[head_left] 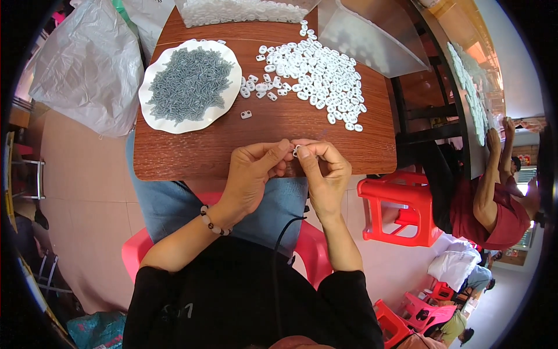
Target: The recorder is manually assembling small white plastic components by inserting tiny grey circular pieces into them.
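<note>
My right hand point(325, 174) pinches a small white two-hole plastic piece point(296, 151), which looks like a cord lock part, just above the table's near edge. My left hand point(256, 174) meets it there, thumb and fingertips closed together; whatever they hold is too small and hidden to name. Beyond the left hand, a white scalloped plate point(149, 110) bears a heap of thin grey pieces point(189, 84) that look like tiny springs. A single white piece point(246, 114) lies apart between that plate and the large pile of white two-hole pieces point(319, 72).
The brown wooden table point(192, 154) ends close to my lap. Translucent bins stand at its far side point(244, 13) and far right point(372, 38). A white plastic sack point(87, 70) bulges at the left. Right of me are a red stool point(401, 209) and a seated person point(488, 209).
</note>
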Motion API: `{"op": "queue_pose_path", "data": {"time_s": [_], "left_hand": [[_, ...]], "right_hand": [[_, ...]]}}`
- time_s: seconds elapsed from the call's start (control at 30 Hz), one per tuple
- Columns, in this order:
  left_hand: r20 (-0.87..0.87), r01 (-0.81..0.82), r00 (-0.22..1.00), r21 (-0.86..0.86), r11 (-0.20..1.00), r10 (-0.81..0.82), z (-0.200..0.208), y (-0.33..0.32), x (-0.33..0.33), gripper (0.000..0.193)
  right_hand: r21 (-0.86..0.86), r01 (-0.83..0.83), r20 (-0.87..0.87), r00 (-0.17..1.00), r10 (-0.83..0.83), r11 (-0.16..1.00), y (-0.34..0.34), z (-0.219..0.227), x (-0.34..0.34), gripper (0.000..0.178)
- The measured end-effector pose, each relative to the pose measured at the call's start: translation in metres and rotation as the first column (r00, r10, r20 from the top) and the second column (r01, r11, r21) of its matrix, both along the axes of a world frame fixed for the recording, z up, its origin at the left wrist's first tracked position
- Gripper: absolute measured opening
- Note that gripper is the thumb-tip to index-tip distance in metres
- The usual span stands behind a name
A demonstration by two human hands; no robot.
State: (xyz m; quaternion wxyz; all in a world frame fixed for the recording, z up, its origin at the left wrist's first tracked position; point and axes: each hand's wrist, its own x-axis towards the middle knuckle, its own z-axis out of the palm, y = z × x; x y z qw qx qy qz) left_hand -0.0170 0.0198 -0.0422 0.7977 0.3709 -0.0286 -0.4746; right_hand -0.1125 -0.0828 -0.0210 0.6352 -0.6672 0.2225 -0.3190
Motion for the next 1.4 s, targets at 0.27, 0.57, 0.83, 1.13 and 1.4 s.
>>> {"op": "queue_pose_path", "data": {"time_s": [0.27, 0.57, 0.83, 1.13, 1.4], "left_hand": [[0.049, -0.009, 0.999, 0.071, 0.997, 0.005, -0.0006, -0.0012, -0.0002, 0.015], [0.087, -0.059, 0.995, 0.048, 0.997, 0.055, -0.0019, -0.0031, -0.0061, 0.015], [0.092, -0.066, 0.994, 0.076, 0.995, 0.059, -0.0024, -0.0023, -0.0071, 0.018], [0.054, -0.02, 0.998, 0.012, 1.0, 0.019, -0.0001, -0.0016, -0.0004, 0.031], [0.044, -0.007, 0.999, 0.011, 1.0, 0.007, 0.0, -0.0008, 0.0016, 0.03]], "right_hand": [[-0.012, -0.007, 0.017, 1.0, 0.008, 1.0, 0.0004, -0.0032, -0.0003, 0.007], [-0.159, 0.062, 0.002, 0.998, -0.062, 0.985, 0.0045, -0.0041, 0.0018, 0.006], [-0.138, 0.067, -0.015, 0.997, -0.07, 0.988, 0.0059, -0.0013, 0.0033, 0.007], [0.07, 0.043, -0.012, 0.999, -0.043, 0.997, -0.0001, -0.0063, 0.0017, 0.011], [0.11, 0.03, -0.005, 1.0, -0.029, 0.993, 0.0, -0.0037, 0.002, 0.01]]}}
